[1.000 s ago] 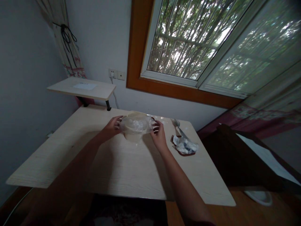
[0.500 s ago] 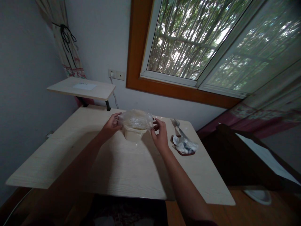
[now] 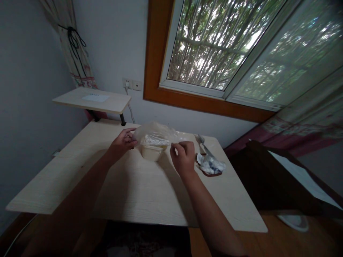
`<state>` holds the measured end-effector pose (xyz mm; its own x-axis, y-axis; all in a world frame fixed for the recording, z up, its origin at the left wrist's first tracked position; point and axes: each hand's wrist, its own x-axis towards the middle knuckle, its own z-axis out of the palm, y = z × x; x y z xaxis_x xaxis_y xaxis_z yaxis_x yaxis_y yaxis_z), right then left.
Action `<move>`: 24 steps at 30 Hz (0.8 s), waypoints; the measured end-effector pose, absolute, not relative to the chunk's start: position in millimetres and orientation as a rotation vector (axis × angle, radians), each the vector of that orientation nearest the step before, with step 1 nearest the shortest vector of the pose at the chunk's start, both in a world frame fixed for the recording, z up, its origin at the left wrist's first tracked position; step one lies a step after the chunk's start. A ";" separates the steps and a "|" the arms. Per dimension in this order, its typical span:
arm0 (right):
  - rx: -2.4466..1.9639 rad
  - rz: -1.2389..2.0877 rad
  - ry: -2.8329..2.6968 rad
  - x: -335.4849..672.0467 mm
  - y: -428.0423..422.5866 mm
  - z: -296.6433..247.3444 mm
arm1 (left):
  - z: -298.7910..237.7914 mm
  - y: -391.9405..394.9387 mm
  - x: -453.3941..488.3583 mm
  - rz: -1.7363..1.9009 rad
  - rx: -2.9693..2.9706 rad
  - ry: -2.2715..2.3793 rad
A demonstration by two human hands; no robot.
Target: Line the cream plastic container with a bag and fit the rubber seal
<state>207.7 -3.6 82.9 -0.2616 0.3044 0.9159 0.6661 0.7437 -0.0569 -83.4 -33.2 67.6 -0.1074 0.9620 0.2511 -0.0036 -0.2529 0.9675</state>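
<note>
Raised shelf [image 3: 115, 101] w/ paper [image 3: 95, 97], socket [image 3: 127, 83] nr window [image 3: 211, 46], tied curtain [image 3: 64, 18]

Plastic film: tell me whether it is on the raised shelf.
No, the plastic film is over the pale container, between the left hand and the right hand.

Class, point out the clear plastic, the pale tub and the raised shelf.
Clear plastic [image 3: 157, 130]: head view, near its middle.
Pale tub [image 3: 151, 153]: head view, front wall.
Raised shelf [image 3: 118, 100]: head view, bare top, right side.

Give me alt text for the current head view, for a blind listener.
A person's left hand and right hand hold clear plastic over a pale tub on a table. A crumpled bundle lies to the right.
</note>
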 end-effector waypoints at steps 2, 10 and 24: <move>-0.581 -0.416 -1.994 203.4 -9.9 88.5 | 71.7 -34.2 -81.5 1.487 1.364 1.165; -0.612 -0.219 -2.262 191.0 -8.7 112.3 | 79.1 -39.7 -78.3 1.405 1.497 1.199; -0.607 -0.124 -2.466 210.3 -0.3 100.0 | 80.1 -34.0 -80.5 1.464 1.351 1.265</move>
<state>210.3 -0.3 100.0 -0.7221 0.3951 0.5679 0.4500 0.8917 -0.0482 -80.5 -34.0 80.1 -0.1493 0.9618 0.2296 0.0881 -0.2184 0.9719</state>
